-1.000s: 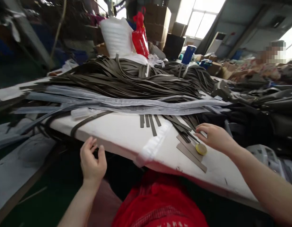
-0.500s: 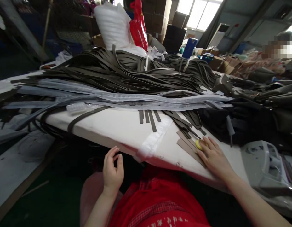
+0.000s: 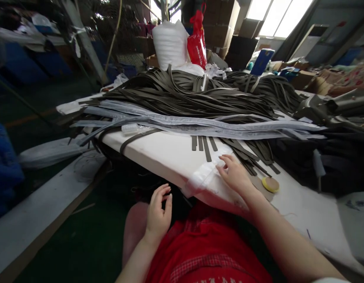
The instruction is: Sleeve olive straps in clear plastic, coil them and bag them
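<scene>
While upright, left hand (image 3: 158,215) half-curled

Bare hands (image 3: 158,215): two
Yellow roll (image 3: 270,184): one
Spaced strap ends (image 3: 206,149): four
Red bag (image 3: 196,47): one
Piled straps (image 3: 158,88): many — overlapping, uncountable

The red bag (image 3: 197,46) and red garment (image 3: 207,241) bear white lettering, unreadable here.
</scene>
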`<action>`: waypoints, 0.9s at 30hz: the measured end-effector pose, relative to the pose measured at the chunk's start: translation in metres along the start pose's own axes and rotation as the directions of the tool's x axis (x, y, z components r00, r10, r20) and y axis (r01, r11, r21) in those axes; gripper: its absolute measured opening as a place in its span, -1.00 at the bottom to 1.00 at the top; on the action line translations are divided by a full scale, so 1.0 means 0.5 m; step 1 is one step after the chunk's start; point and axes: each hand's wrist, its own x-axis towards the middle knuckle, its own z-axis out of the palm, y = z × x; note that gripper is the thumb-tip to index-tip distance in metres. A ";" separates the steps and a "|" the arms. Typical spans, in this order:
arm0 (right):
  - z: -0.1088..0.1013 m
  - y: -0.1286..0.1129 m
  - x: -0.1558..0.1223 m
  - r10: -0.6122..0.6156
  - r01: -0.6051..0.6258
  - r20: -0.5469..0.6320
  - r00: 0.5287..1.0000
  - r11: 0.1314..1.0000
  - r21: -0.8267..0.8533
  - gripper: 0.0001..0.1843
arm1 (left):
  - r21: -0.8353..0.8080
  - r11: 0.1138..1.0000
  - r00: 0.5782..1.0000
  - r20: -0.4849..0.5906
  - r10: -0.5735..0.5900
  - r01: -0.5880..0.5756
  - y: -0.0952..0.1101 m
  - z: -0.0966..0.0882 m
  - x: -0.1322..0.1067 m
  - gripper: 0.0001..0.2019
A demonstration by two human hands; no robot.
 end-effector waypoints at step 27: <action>-0.012 0.039 -0.003 0.178 -0.056 -0.185 0.966 0.849 0.525 -0.69 | 0.066 0.998 1.000 0.020 -0.012 0.010 0.015 -0.021 0.007 -0.80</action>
